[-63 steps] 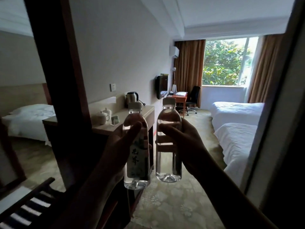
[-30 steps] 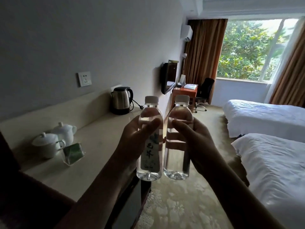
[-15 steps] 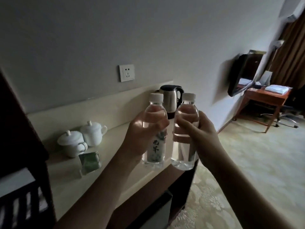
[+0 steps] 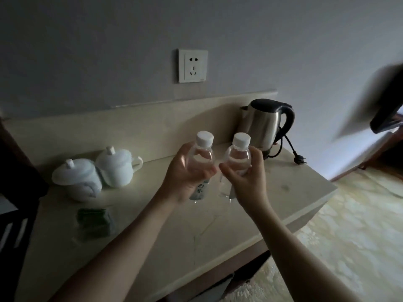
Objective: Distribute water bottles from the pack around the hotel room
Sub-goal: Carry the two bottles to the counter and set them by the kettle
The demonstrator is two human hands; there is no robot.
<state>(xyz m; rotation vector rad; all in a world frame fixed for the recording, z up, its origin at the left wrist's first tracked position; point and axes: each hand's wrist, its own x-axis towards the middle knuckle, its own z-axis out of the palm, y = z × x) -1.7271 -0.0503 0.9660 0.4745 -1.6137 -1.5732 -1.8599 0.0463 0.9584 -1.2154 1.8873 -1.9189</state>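
Now, from the head view, your left hand (image 4: 185,177) grips one water bottle (image 4: 201,168) around its upper body, and your right hand (image 4: 246,179) grips a second bottle (image 4: 237,162) the same way. You hold both upright, caps up, just beside each other above the bench (image 4: 294,186), probably so that they can go down standing. The open place between the two lidded cups (image 4: 98,171) and the kettle (image 4: 266,125) seems the natural spot. The kettle's loose cord (image 4: 292,152) lies near, so keep apart from it.
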